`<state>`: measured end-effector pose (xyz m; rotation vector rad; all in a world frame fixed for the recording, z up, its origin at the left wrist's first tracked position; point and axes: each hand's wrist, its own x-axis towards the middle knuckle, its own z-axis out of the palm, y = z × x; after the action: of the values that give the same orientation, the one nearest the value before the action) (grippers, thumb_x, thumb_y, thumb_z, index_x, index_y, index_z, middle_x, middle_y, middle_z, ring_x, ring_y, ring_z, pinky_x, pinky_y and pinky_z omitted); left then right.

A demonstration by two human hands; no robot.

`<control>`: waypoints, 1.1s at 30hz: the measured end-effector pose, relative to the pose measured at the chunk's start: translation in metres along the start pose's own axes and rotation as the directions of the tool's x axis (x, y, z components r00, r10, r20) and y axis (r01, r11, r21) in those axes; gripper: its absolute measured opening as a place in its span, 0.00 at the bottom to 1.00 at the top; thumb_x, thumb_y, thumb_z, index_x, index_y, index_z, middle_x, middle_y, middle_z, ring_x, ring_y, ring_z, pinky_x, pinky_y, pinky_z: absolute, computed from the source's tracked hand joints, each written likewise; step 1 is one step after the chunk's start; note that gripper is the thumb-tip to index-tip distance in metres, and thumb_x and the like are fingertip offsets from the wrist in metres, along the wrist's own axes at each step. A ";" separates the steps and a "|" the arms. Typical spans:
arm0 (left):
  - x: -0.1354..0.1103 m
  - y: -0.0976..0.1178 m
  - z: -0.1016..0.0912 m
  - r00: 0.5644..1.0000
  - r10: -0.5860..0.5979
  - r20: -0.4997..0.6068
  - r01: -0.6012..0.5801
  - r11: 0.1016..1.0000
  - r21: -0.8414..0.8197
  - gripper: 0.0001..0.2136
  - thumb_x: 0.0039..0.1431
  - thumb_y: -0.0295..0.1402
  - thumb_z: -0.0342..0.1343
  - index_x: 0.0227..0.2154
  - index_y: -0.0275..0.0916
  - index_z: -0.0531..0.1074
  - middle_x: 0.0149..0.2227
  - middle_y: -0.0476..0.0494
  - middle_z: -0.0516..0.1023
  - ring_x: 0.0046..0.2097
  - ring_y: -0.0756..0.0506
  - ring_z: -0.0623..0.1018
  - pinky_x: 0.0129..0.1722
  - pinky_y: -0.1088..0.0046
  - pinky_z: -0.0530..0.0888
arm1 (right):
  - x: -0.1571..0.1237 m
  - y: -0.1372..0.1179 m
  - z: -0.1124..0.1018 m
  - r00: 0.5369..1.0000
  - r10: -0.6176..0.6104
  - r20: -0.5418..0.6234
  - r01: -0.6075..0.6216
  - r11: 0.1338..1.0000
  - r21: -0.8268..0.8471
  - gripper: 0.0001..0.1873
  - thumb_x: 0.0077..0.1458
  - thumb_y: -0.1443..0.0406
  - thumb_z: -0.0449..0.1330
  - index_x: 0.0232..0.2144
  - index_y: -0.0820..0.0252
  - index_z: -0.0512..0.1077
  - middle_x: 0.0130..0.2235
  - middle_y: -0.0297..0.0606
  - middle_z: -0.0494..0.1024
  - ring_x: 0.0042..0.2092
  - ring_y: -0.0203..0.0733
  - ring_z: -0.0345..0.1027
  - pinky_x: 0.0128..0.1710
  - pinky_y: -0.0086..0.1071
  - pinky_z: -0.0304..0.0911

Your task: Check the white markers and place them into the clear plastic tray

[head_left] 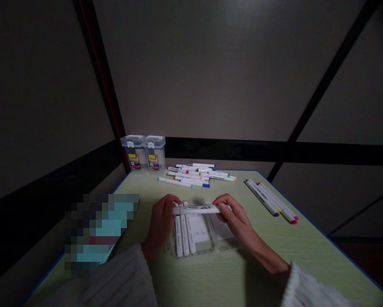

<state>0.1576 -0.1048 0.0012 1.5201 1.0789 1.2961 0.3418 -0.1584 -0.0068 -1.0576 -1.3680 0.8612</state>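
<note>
Both hands hold one white marker [196, 209] crosswise above a clear plastic tray [225, 244]. My left hand [161, 224] pinches the marker's left end. Its right end is gripped by my right hand [234, 217]. Three white markers [184, 235] lie side by side in the tray's left part. The tray sits on a pale green table [306, 251] close in front of me.
A loose pile of white markers [196, 175] with coloured caps lies at the table's far middle. A few more markers [271, 200] lie in a row at the right. Two clear lidded boxes [144, 152] stand at the far left corner. A blurred-out patch [98, 232] sits at the left.
</note>
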 end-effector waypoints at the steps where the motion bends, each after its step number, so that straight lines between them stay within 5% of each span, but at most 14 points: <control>1: 0.001 0.001 -0.001 1.000 -0.007 -0.021 0.007 1.000 -0.002 0.13 0.54 0.39 0.43 0.21 0.38 0.66 0.14 0.57 0.57 0.16 0.54 0.57 0.15 0.79 0.53 | -0.002 0.000 0.000 1.000 -0.001 0.025 0.001 1.000 0.009 0.14 0.56 0.52 0.52 0.32 0.56 0.67 0.24 0.30 0.60 0.27 0.36 0.53 0.26 0.29 0.50; 7: 0.005 0.003 -0.004 0.997 -0.023 -0.073 0.022 1.000 -0.014 0.11 0.52 0.38 0.44 0.22 0.38 0.66 0.14 0.57 0.57 0.15 0.54 0.56 0.14 0.79 0.52 | -0.006 0.002 0.001 0.996 -0.004 0.093 -0.003 0.997 0.076 0.14 0.55 0.52 0.54 0.34 0.57 0.66 0.29 0.32 0.64 0.31 0.37 0.56 0.29 0.29 0.51; 15: 0.004 -0.004 0.001 1.000 -0.015 -0.027 0.015 1.000 0.001 0.14 0.51 0.41 0.43 0.21 0.38 0.66 0.14 0.58 0.55 0.15 0.54 0.55 0.15 0.79 0.52 | 0.003 0.001 0.003 0.998 0.059 0.027 -0.060 0.997 0.045 0.18 0.54 0.50 0.53 0.27 0.58 0.63 0.16 0.25 0.60 0.19 0.32 0.48 0.20 0.27 0.44; 28: -0.002 -0.003 -0.002 0.991 0.132 0.008 -0.132 0.984 0.120 0.14 0.55 0.37 0.42 0.21 0.37 0.67 0.16 0.55 0.61 0.18 0.53 0.59 0.18 0.78 0.56 | 0.006 0.000 0.002 0.990 0.139 0.013 -0.139 0.990 0.009 0.22 0.52 0.46 0.51 0.23 0.57 0.59 0.09 0.22 0.59 0.13 0.29 0.45 0.14 0.25 0.43; 33: -0.007 0.004 -0.007 0.972 0.207 0.111 -0.224 0.959 0.175 0.12 0.57 0.38 0.44 0.28 0.38 0.69 0.15 0.56 0.60 0.18 0.53 0.61 0.18 0.78 0.58 | 0.009 0.003 0.001 0.980 0.195 0.037 -0.197 0.977 0.084 0.21 0.52 0.47 0.51 0.20 0.57 0.58 0.07 0.23 0.59 0.12 0.28 0.42 0.13 0.25 0.39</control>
<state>0.1502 -0.1117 0.0039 1.8639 1.0202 1.2837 0.3417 -0.1491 -0.0072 -1.1291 -1.2516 1.0748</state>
